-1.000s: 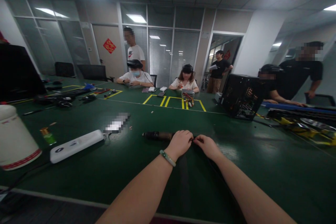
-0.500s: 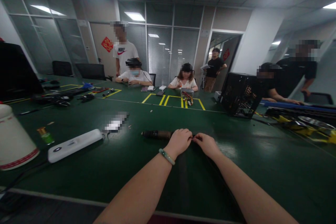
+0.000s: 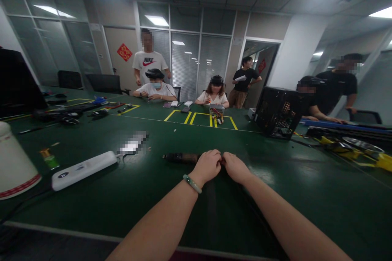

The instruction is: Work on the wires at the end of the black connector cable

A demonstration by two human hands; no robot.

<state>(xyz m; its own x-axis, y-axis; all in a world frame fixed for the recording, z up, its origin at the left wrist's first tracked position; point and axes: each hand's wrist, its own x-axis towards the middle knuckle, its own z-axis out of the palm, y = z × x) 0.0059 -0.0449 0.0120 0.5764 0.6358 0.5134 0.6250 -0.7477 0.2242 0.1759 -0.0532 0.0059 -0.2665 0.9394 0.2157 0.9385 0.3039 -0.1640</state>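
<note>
A dark, slim electric screwdriver (image 3: 181, 158) with a brown barrel lies on the green table, its narrow tip pointing left. My left hand (image 3: 208, 165) is closed over the rear part of its body and wears a jade bangle (image 3: 192, 184) at the wrist. Right beside it, fingertips almost touching the left ones, my right hand (image 3: 235, 168) is pinched at the tool's tail, where the cable joins. Exactly what sits between those fingertips is hidden. A black cable (image 3: 255, 205) runs from there toward me, along my right forearm.
Left of my hands lie a white power strip (image 3: 84, 171) with something plugged in, a small green bottle (image 3: 50, 159) and a white container (image 3: 14, 163). A black computer case (image 3: 278, 112) stands at the far right. Two people sit across the table; others are around it.
My right hand has turned inward and closed up against the left hand. The screwdriver and left hand stay together. Standing people behind have shifted slightly.
</note>
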